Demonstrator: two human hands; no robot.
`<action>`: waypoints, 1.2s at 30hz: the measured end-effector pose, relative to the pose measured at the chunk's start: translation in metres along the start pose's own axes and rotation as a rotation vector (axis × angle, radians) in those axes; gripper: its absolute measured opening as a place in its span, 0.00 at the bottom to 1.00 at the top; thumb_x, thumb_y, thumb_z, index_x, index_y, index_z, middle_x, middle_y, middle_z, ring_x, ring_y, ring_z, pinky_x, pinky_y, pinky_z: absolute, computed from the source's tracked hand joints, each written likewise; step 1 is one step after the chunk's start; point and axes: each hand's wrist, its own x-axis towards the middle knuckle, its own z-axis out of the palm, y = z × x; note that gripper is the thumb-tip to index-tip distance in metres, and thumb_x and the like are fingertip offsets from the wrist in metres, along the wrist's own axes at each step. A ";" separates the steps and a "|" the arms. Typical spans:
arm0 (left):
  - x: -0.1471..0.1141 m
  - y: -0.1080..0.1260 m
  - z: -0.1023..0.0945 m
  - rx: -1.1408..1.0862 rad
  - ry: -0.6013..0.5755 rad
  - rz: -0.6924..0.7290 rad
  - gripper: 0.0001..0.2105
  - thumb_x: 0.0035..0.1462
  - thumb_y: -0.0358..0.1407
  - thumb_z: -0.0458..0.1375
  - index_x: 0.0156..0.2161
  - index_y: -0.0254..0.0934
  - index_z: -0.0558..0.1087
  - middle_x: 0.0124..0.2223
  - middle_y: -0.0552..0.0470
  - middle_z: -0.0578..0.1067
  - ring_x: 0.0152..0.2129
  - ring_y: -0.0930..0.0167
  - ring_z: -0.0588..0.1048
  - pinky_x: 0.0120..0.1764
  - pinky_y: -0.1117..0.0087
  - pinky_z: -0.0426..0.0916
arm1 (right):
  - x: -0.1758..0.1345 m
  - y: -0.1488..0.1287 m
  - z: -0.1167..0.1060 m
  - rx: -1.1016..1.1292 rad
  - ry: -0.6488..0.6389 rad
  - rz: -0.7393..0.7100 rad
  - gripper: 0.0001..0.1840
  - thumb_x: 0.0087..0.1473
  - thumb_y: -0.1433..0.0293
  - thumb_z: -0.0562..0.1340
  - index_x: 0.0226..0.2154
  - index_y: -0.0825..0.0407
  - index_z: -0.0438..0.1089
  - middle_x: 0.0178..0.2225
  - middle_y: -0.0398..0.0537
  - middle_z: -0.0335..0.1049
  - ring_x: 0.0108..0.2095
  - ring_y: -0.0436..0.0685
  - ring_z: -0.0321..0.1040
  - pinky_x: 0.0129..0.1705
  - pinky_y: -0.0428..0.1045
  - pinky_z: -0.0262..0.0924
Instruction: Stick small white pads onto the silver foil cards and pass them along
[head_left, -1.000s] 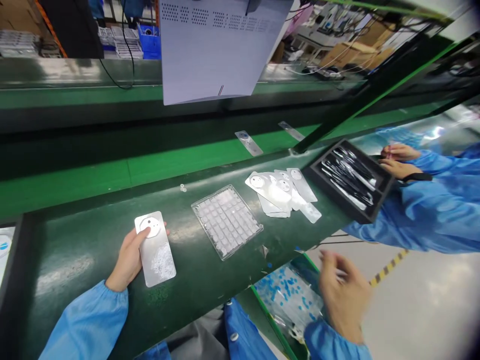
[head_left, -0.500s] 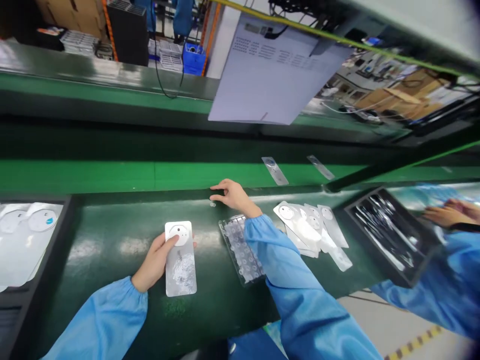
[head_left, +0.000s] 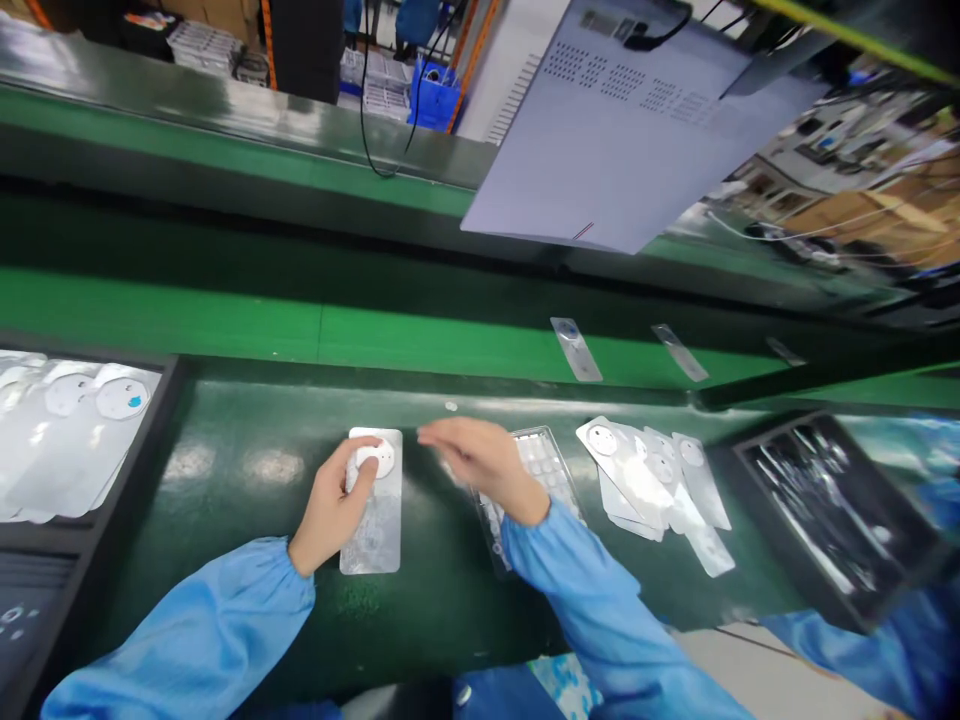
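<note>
My left hand (head_left: pixel 337 505) is over the upper part of a flat silver panel (head_left: pixel 375 545) with a white disc (head_left: pixel 382 458) that has small dark holes. Its thumb and index finger curl onto the disc; the other fingers are partly hidden. The panel appears to lie on the green table. My right hand (head_left: pixel 484 460) hovers to the right of the panel, fingers stretched out together, with nothing visible in it. Beneath that hand and sleeve, a clear plastic tray (head_left: pixel 544 455) of small round pieces is partly covered. A small clear round piece (head_left: pixel 451 406) lies beyond my right hand.
Similar panels lie in a loose pile (head_left: pixel 630 480) at right and in a black tray (head_left: pixel 169 400) at left. A black bin (head_left: pixel 840 510) of shiny parts stands near a co-worker's blue sleeve (head_left: pixel 832 650). Thin panels (head_left: pixel 576 350) lie on the green strip. A grey monitor (head_left: pixel 592 150) hangs above.
My right hand has drawn back from the small clear piece, leaving it on the table. My left index finger has come onto the disc beside the thumb. The view has shifted.
</note>
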 end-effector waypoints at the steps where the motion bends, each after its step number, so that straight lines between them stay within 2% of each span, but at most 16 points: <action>1: -0.001 0.001 0.000 0.053 -0.013 0.036 0.16 0.60 0.45 0.65 0.48 0.38 0.82 0.46 0.45 0.83 0.42 0.59 0.81 0.48 0.64 0.74 | -0.010 -0.012 0.004 0.004 -0.019 -0.112 0.12 0.67 0.73 0.60 0.47 0.47 0.79 0.43 0.49 0.82 0.44 0.58 0.80 0.47 0.53 0.76; 2: -0.002 0.002 0.001 0.079 -0.041 0.055 0.14 0.60 0.45 0.65 0.43 0.37 0.84 0.45 0.45 0.84 0.44 0.58 0.81 0.50 0.63 0.74 | -0.018 -0.022 0.007 0.002 -0.027 -0.199 0.15 0.67 0.76 0.60 0.52 0.47 0.76 0.46 0.51 0.82 0.46 0.58 0.80 0.48 0.53 0.76; 4: -0.003 0.005 0.001 0.079 -0.119 0.057 0.14 0.61 0.46 0.64 0.39 0.37 0.85 0.42 0.45 0.85 0.44 0.56 0.81 0.51 0.61 0.74 | -0.028 -0.035 0.011 -0.013 -0.025 -0.293 0.20 0.67 0.79 0.59 0.58 0.50 0.72 0.49 0.54 0.80 0.50 0.59 0.78 0.48 0.53 0.76; 7: -0.003 0.006 0.001 0.067 -0.220 0.055 0.14 0.60 0.46 0.64 0.39 0.37 0.86 0.40 0.45 0.85 0.42 0.55 0.82 0.48 0.59 0.75 | -0.031 -0.041 0.015 -0.028 -0.026 -0.304 0.18 0.68 0.78 0.58 0.57 0.50 0.73 0.48 0.55 0.80 0.49 0.60 0.78 0.46 0.55 0.76; 9: -0.003 0.006 0.001 0.055 -0.217 0.054 0.13 0.59 0.45 0.66 0.39 0.37 0.86 0.41 0.45 0.85 0.42 0.55 0.83 0.48 0.59 0.75 | -0.028 -0.043 0.017 -0.009 0.005 -0.234 0.13 0.68 0.75 0.60 0.50 0.49 0.77 0.43 0.52 0.81 0.43 0.59 0.79 0.43 0.55 0.75; 11: -0.004 0.006 0.002 0.054 -0.173 0.044 0.12 0.55 0.44 0.69 0.39 0.38 0.86 0.42 0.45 0.85 0.43 0.55 0.82 0.49 0.59 0.76 | -0.023 -0.046 0.019 0.044 0.070 -0.089 0.08 0.68 0.71 0.62 0.42 0.48 0.78 0.36 0.50 0.80 0.36 0.58 0.76 0.39 0.55 0.73; 13: -0.005 0.005 0.002 0.072 -0.138 0.041 0.11 0.53 0.42 0.71 0.39 0.39 0.86 0.43 0.45 0.85 0.43 0.55 0.82 0.47 0.60 0.76 | -0.018 -0.052 0.020 0.116 0.090 0.072 0.08 0.68 0.67 0.63 0.36 0.48 0.77 0.32 0.48 0.78 0.33 0.58 0.73 0.37 0.54 0.70; 17: -0.007 0.004 0.003 0.067 -0.138 0.073 0.09 0.54 0.41 0.70 0.38 0.40 0.86 0.41 0.47 0.85 0.41 0.56 0.83 0.46 0.61 0.77 | -0.013 -0.061 0.020 0.225 -0.026 0.301 0.14 0.67 0.61 0.63 0.31 0.48 0.77 0.29 0.47 0.75 0.31 0.57 0.69 0.35 0.52 0.66; 20: -0.007 0.004 0.002 0.061 -0.113 0.061 0.09 0.54 0.41 0.70 0.37 0.39 0.86 0.40 0.47 0.85 0.41 0.56 0.83 0.46 0.61 0.77 | -0.015 -0.062 0.020 0.295 -0.067 0.434 0.16 0.65 0.56 0.64 0.33 0.48 0.79 0.28 0.47 0.75 0.28 0.55 0.66 0.30 0.50 0.63; 24: -0.007 0.002 0.001 0.043 -0.110 0.049 0.09 0.54 0.42 0.70 0.37 0.38 0.86 0.40 0.46 0.85 0.40 0.56 0.83 0.45 0.61 0.77 | -0.016 -0.064 0.022 0.345 -0.063 0.503 0.16 0.65 0.56 0.64 0.35 0.48 0.80 0.30 0.46 0.76 0.27 0.54 0.65 0.30 0.49 0.61; 27: -0.006 0.001 0.002 0.046 -0.117 0.057 0.10 0.56 0.42 0.69 0.38 0.38 0.86 0.40 0.46 0.85 0.40 0.56 0.83 0.44 0.61 0.77 | -0.014 -0.067 0.023 0.300 -0.047 0.498 0.16 0.66 0.57 0.63 0.33 0.49 0.79 0.29 0.46 0.75 0.27 0.54 0.66 0.30 0.48 0.61; 32: -0.006 0.001 0.003 0.079 -0.097 0.067 0.09 0.56 0.41 0.68 0.36 0.38 0.86 0.39 0.46 0.85 0.39 0.57 0.83 0.45 0.61 0.76 | -0.013 -0.068 0.022 0.242 -0.099 0.531 0.16 0.67 0.58 0.61 0.33 0.49 0.77 0.30 0.46 0.76 0.29 0.55 0.68 0.30 0.49 0.61; 36: -0.006 -0.003 0.003 0.054 -0.101 0.073 0.13 0.55 0.38 0.69 0.45 0.36 0.83 0.46 0.44 0.83 0.45 0.58 0.81 0.51 0.61 0.74 | -0.017 -0.065 0.024 0.245 -0.104 0.606 0.15 0.64 0.60 0.62 0.32 0.50 0.77 0.28 0.45 0.76 0.26 0.54 0.68 0.27 0.48 0.60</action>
